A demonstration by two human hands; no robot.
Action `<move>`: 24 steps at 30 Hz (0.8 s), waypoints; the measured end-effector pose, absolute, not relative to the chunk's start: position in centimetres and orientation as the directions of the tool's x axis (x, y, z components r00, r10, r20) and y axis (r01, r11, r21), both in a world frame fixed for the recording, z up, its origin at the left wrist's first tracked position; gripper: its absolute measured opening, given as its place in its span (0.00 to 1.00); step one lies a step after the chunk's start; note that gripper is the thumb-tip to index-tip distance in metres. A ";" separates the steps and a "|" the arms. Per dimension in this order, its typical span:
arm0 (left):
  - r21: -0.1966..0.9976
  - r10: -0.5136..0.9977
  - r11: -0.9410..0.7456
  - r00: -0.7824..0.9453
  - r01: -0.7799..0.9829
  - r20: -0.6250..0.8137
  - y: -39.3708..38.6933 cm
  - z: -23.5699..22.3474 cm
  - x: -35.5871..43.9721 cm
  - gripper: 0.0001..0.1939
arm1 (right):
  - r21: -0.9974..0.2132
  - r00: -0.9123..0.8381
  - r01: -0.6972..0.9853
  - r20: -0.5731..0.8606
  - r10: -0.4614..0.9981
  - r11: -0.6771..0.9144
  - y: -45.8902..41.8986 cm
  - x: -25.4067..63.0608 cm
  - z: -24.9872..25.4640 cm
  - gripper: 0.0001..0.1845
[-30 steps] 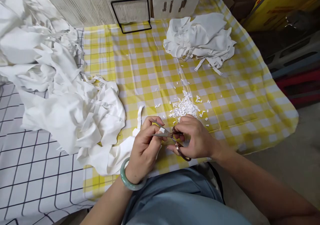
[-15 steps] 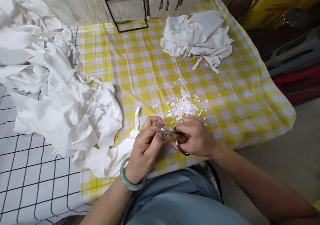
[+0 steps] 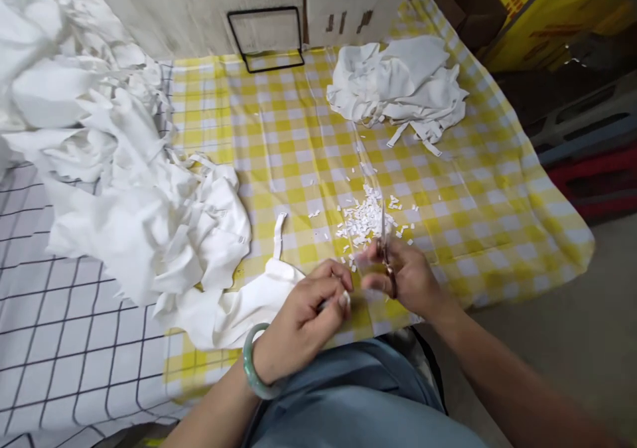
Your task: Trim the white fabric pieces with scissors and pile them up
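Left hand (image 3: 316, 308): curled closed, pinching a white bit (image 3: 345, 297)
Right hand (image 3: 411, 275): bent around the handles of the scissors (image 3: 383, 242)
White cloth (image 3: 259, 295): on the desk (image 3: 497, 209), reaching the left hand's outer side

- Single head-worn camera, looking forward and steeply down.
- Fairly near: left hand (image 3: 311, 312) and right hand (image 3: 413, 279) sit lower centre.
- Pale boxes (image 3: 199, 6) stand farther off, along the top edge.
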State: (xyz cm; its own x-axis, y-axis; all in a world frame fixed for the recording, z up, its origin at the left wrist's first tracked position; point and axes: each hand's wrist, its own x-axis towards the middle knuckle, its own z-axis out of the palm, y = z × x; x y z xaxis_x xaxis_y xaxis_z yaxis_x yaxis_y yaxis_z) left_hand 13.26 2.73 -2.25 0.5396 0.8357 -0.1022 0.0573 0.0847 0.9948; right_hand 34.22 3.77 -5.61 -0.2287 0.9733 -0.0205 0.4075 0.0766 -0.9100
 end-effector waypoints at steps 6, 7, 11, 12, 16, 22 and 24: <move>0.986 0.847 0.164 0.508 0.032 -0.157 -0.8 0.9 6.3 0.18 | -0.851 -0.632 0.340 0.109 0.767 0.401 9.5 26.9 -5.8 0.20; 0.988 0.892 0.157 0.427 0.007 -0.144 -1.3 1.5 4.9 0.18 | -0.824 -0.693 0.323 0.129 0.709 0.466 10.3 25.5 -6.2 0.20; 0.992 0.999 -0.039 0.023 -0.119 0.042 -1.7 4.3 0.3 0.18 | -0.741 -0.779 0.314 0.156 0.608 0.593 11.8 22.7 -7.4 0.11; 0.986 0.991 -0.120 -0.068 -0.118 0.113 -1.2 5.0 -0.4 0.18 | -0.749 -0.765 0.334 0.140 0.629 0.572 11.9 22.9 -7.2 0.10; 0.970 0.923 -0.238 -0.299 0.053 0.242 3.4 6.4 -1.6 0.18 | -0.902 -0.542 0.290 0.119 0.832 0.319 12.0 26.0 -3.6 0.10; 0.915 0.879 -0.131 -0.383 0.381 0.285 4.4 3.5 1.6 0.10 | -0.976 -0.213 -0.096 0.210 0.954 0.194 9.9 29.7 5.1 0.15; 0.980 0.992 -0.029 -0.112 0.197 0.052 2.0 1.8 4.4 0.14 | -0.977 -0.297 -0.162 0.182 0.937 0.139 8.2 29.7 6.0 0.17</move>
